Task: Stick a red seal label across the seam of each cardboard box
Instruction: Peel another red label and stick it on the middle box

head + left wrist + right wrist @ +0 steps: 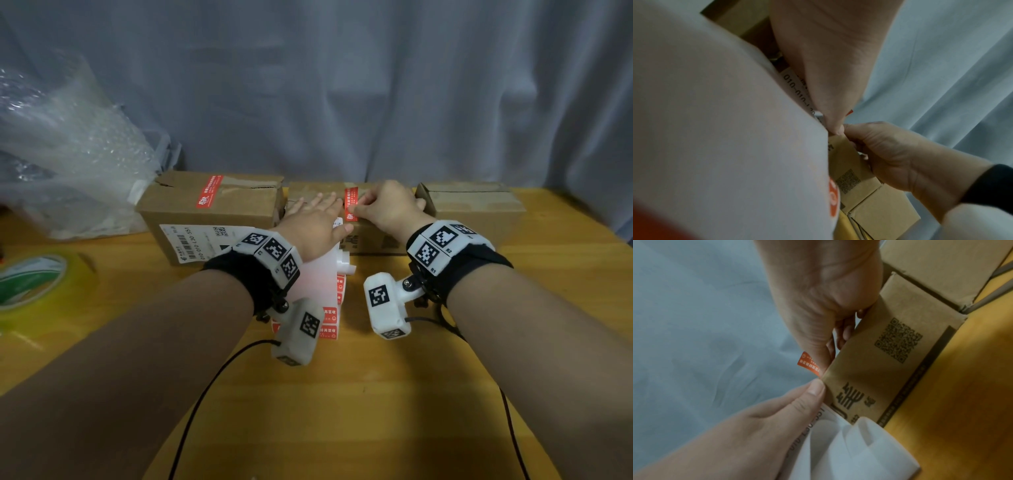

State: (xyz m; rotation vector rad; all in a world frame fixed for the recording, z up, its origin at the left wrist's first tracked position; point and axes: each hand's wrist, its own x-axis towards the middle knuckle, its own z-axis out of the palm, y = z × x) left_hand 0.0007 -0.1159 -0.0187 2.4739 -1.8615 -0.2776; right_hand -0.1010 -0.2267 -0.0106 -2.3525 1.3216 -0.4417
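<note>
Left box [212,209]: left of centre in the head view; a red label [209,196] already lies across its top seam. Counted done.
Middle box [373,236]: centre of frame, in hand now. A second label [351,204] lies across the top, running toward the near edge.
Right hand [387,209]: fingers curled, pinching and pressing that label at the box top. Right wrist view shows one red end lifted clear of the cardboard, not yet stuck down.
Left hand [317,219]: fingers straight, flat on the box top just left of the label, steadying it.
Right box [476,209]: right of centre; seam bare, no label seen. Still to do.
Label sheet [325,294]: on the table below the left wrist, red labels remaining.
Progress: judged one of three sealed, the second being pressed, the third untouched.
</note>
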